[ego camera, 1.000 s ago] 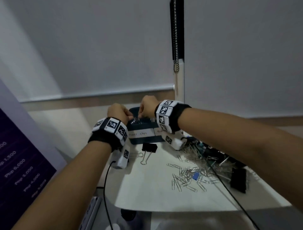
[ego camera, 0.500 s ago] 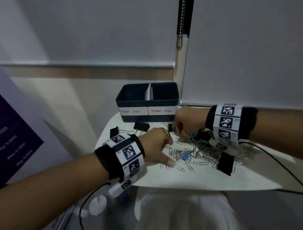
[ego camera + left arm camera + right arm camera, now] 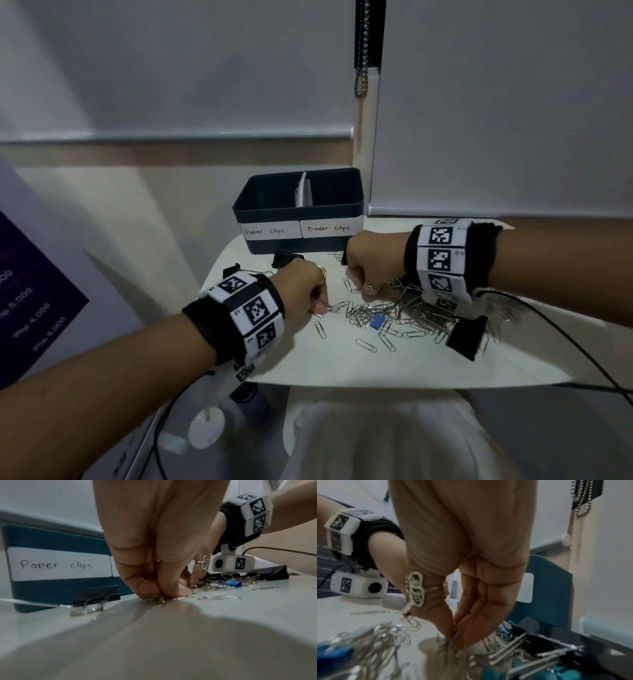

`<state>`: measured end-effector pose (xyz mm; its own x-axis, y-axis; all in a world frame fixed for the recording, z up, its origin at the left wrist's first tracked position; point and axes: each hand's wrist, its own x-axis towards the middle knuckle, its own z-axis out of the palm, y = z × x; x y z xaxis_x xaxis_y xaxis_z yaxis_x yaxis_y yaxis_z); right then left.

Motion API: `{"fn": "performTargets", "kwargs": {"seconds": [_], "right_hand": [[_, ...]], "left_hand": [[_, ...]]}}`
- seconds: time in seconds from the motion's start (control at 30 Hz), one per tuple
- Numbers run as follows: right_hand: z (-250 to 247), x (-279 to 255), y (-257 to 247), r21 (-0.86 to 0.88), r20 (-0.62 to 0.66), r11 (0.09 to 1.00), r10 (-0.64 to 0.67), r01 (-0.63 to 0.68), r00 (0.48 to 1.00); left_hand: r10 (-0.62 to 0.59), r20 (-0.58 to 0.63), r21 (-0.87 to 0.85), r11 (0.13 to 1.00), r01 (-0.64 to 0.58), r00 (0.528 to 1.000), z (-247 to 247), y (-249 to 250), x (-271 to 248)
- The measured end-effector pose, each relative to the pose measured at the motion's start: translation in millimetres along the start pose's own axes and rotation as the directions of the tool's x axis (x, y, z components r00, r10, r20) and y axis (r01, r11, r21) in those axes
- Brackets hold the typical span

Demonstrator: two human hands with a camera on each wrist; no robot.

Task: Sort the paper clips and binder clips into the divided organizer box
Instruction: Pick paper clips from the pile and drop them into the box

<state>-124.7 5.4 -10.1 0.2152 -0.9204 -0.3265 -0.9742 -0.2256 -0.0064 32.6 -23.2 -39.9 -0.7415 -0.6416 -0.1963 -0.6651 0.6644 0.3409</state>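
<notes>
while the paper clips [image 3: 373, 317] lie in a loose silver heap on the white table [image 3: 342, 366], in front of the organizer box [image 3: 298, 205] and a little to its right, the step in hand looks like picking: both hands are down in the heap gathering clips for the compartment labelled "paper clips". the left hand [image 3: 301, 287] sits at the heap's left edge, its thumb and first fingers [image 3: 171, 589] curled together and pressed to the table, pinching what seems to be one or two clips flat against the surface; the left wrist view shows wire poking out just under the fingertips. the right hand [image 3: 370, 260] works the heap's far side, nearer the box, with its fingertips [image 3: 471, 635] drawn together around a small bunch of wire, though blur makes it hard to say how many clips it has.

a small blue binder clip [image 3: 376, 322] lies amid the paper clips, a large black binder clip [image 3: 467, 337] sits at the heap's right edge, and two more black ones [image 3: 286, 260] rest just before the box's front wall. the box itself stands apart from both hands, split by a white divider [image 3: 301, 192]; what lies inside cannot be seen.

the next move likely calls for lifting each pinch clear without dragging tangled neighbours along, then carrying it over the front wall and releasing it into the left compartment. most of the sorting appears undone.
</notes>
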Motion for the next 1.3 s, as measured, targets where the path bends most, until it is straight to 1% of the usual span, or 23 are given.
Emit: {"fn": "performTargets", "kwargs": {"seconds": [0.07,0.13,0.2,0.23,0.3,0.37,0.47,0.53,0.57,0.63,0.7,0.73,0.77,0.83,0.9,0.97,1.0,1.07,1.13,1.17,1.23,1.3], "right_hand": [[-4.6,0.3,-0.5,0.021,-0.03,1.0,0.002,-0.002,1.0],[-12.7,1.6,-1.3,0.061,-0.069,0.998,0.003,0.001,0.998],[-25.5,3.3,-0.4,0.141,-0.101,0.99,0.009,0.006,0.995],[-34.2,4.3,-0.6,0.206,-0.118,0.978,0.01,0.015,0.993],[-54.2,10.2,-3.6,0.321,-0.186,0.946,0.021,0.041,0.982],[-73.6,23.3,-11.2,0.391,-0.305,0.917,0.052,0.076,0.951],[-94.9,53.2,-25.1,0.469,-0.434,0.877,0.123,0.107,0.893],[-101.3,76.3,-32.8,0.475,-0.465,0.877,0.182,0.071,0.866],[-102.3,87.9,-35.0,0.471,-0.466,0.881,0.207,0.044,0.86],[-100.9,106.1,-37.8,0.437,-0.443,0.899,0.239,-0.025,0.864],[-98.7,111.5,-38.4,0.391,-0.383,0.917,0.236,-0.075,0.893],[-97.7,108.5,-36.9,0.375,-0.359,0.924,0.22,-0.075,0.907],[-97.0,101.6,-34.7,0.357,-0.349,0.932,0.192,-0.059,0.917],[-95.4,80.2,-27.7,0.3,-0.371,0.954,0.117,0.0,0.921],[-91.9,55.0,-18.3,0.233,-0.405,0.972,0.071,0.028,0.912],[-84.0,30.4,-7.7,0.206,-0.421,0.978,0.057,0.034,0.905],[-77.5,17.0,-3.5,0.203,-0.406,0.979,0.055,0.031,0.912],[-63.2,-8.5,2.5,0.212,-0.34,0.977,0.073,0.001,0.937],[-45.0,-36.0,5.6,0.196,-0.265,0.98,0.083,-0.03,0.961],[-34.9,-50.7,4.9,0.179,-0.238,0.983,0.085,-0.043,0.967],[-13.5,-81.3,-0.9,0.178,-0.207,0.981,0.107,-0.07,0.973],[10.9,-108.3,-10.6,0.231,-0.192,0.967,0.154,-0.107,0.969]], "left_hand": [[-0.017,-0.006,-0.006,1.0,0.017,1.0,-1.9,-2.5,1.5],[-0.03,-0.057,0.011,0.999,0.031,0.998,-7.5,-7.0,1.3],[-0.026,-0.139,0.034,0.999,0.031,0.99,-18.8,-14.8,0.2],[-0.031,-0.199,0.042,0.998,0.04,0.979,-27.0,-18.1,-1.5],[-0.073,-0.303,-0.012,0.997,0.073,0.95,-46.8,-26.7,-4.6],[-0.132,-0.412,-0.056,0.991,0.119,0.901,-69.8,-35.8,-6.5],[-0.239,-0.559,-0.116,0.971,0.21,0.794,-101.9,-52.7,1.9],[-0.306,-0.614,-0.185,0.952,0.244,0.727,-115.3,-61.4,12.7],[-0.335,-0.624,-0.22,0.942,0.253,0.706,-119.4,-63.6,18.5],[-0.358,-0.629,-0.241,0.934,0.265,0.69,-123.4,-67.8,31.1],[-0.362,-0.621,-0.231,0.932,0.279,0.695,-124.1,-71.3,40.7],[-0.359,-0.611,-0.22,0.933,0.285,0.706,-122.8,-72.3,43.1],[-0.345,-0.592,-0.191,0.938,0.289,0.729,-120.7,-73.2,44.6],[-0.267,-0.561,-0.08,0.96,0.27,0.784,-114.3,-71.7,42.1],[-0.157,-0.558,-0.006,0.983,0.186,0.815,-105.9,-63.9,32.6],[-0.05,-0.561,-0.022,0.999,0.045,0.827,-94.3,-47.1,18.8],[-0.003,-0.552,-0.038,0.999,-0.022,0.834,-84.7,-36.0,10.6],[0.104,-0.47,-0.035,0.99,-0.136,0.877,-64.3,-13.4,-4.8],[0.225,-0.312,-0.006,0.971,-0.238,0.923,-42.5,8.4,-16.8],[0.279,-0.24,0.021,0.959,-0.282,0.93,-31.7,18.4,-21.4],[0.347,-0.148,0.061,0.938,-0.342,0.926,-12.1,35.1,-26.4],[0.333,-0.124,0.068,0.943,-0.326,0.935,3.5,48.4,-28.2]]}}
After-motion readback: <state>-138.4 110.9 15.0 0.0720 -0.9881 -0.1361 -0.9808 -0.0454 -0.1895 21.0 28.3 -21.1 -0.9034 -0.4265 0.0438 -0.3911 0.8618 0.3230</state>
